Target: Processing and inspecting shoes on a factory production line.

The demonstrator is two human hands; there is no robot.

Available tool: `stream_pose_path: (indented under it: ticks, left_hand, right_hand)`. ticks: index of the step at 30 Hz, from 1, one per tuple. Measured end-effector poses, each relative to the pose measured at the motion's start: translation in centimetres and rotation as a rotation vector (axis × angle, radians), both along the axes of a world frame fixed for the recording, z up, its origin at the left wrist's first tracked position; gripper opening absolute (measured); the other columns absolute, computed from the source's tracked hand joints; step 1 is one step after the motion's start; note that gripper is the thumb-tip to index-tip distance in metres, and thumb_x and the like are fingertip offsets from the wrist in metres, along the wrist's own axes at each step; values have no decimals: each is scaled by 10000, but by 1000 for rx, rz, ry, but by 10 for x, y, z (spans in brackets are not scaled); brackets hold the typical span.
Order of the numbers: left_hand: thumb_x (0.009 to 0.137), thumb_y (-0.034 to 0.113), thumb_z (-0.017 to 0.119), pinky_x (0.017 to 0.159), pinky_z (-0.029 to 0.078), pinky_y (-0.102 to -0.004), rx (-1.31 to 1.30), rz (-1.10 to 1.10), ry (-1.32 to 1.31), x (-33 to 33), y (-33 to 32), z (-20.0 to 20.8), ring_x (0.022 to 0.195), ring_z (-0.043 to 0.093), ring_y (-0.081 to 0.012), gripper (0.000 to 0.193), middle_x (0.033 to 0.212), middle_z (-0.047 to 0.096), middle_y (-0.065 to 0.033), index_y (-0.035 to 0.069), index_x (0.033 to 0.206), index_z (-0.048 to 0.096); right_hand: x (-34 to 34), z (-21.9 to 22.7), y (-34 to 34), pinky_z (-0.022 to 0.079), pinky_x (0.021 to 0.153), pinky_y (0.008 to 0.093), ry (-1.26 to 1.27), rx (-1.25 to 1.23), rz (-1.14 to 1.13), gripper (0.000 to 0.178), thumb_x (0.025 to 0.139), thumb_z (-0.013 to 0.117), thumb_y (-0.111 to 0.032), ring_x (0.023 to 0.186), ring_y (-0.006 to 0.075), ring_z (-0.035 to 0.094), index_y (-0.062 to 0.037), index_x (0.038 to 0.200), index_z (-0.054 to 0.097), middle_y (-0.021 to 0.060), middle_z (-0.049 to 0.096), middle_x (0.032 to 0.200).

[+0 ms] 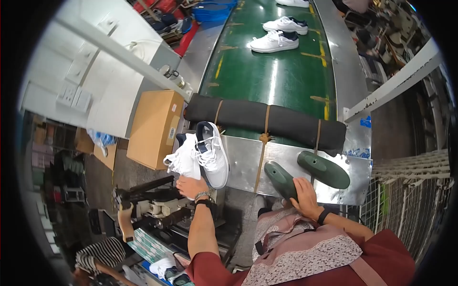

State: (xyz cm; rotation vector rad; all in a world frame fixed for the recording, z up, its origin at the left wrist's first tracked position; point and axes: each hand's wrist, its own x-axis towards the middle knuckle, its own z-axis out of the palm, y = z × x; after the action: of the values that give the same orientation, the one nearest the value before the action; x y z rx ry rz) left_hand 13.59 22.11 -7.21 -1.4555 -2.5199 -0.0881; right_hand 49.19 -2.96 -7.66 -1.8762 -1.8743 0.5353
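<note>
My left hand (192,187) is closed round the toe end of a white lace-up sneaker (185,158), its dark-lined opening pointing away from me. A second white sneaker (213,159) lies against it on the right, at the left end of the metal table edge. On the right, my right hand (305,195) grips the near end of a dark green shoe last (280,179), which has a small hole at its far end. Another green shoe last (324,170) rests on the metal to the right, apart from my hand.
A black padded roll (267,117) tied with cords lies across the end of the green conveyor belt (267,76). Farther up the belt stand several white sneakers (275,42). A cardboard box (155,128) and a dark machine (167,209) are at the left, a wire rack (405,176) at the right.
</note>
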Motion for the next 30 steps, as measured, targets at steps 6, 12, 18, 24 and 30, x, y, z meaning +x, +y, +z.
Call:
stream_pose_path:
  ticks: [6, 12, 18, 24, 30]
  left_hand:
    - [720, 240, 825, 1093, 410, -505, -220, -607, -225, 7, 21, -7, 1251, 483, -419, 776, 1292, 538, -220, -22, 1361, 475]
    - [812, 295, 790, 1094, 373, -560, 228, -887, -320, 10, 87, 38, 1271, 456, -474, 663, 1292, 534, -292, -49, 1311, 520]
    - [681, 588, 842, 936, 561, -502, -644, -671, -66, 23, 200, 34, 1076, 700, -456, 816, 1120, 721, -315, -52, 1162, 686]
    - [743, 372, 736, 909, 531, -552, -577, -1219, -97, 35, 192, 41, 1039, 663, -503, 511, 1097, 687, -341, -22, 1067, 709]
    - [671, 278, 734, 664, 437, -549, -316, -1933, -44, 175, 237, 93, 720, 560, -455, 329, 744, 577, -212, 19, 834, 612]
  right_hand:
    - [-12, 6, 28, 422, 1095, 488, 141, -36, -196, 817, 756, 831, -181, 1292, 437, 505, 48, 1442, 452, 250, 517, 1385]
    - [-28, 0, 70, 493, 1028, 452, 280, -99, -487, 658, 747, 867, -227, 1213, 396, 599, -7, 1307, 603, 197, 643, 1292]
    - [-17, 16, 31, 484, 1060, 461, 181, 23, -538, 669, 683, 867, -125, 1222, 393, 608, -8, 1303, 645, 193, 655, 1311]
    - [-3, 29, 5, 428, 1079, 503, -114, 9, -826, 478, 657, 773, -16, 1374, 410, 437, -70, 1128, 716, 192, 515, 1385]
    - [-8, 15, 8, 429, 1068, 489, -70, -41, -1021, 456, 717, 756, -27, 1313, 410, 459, -25, 1168, 689, 226, 501, 1350]
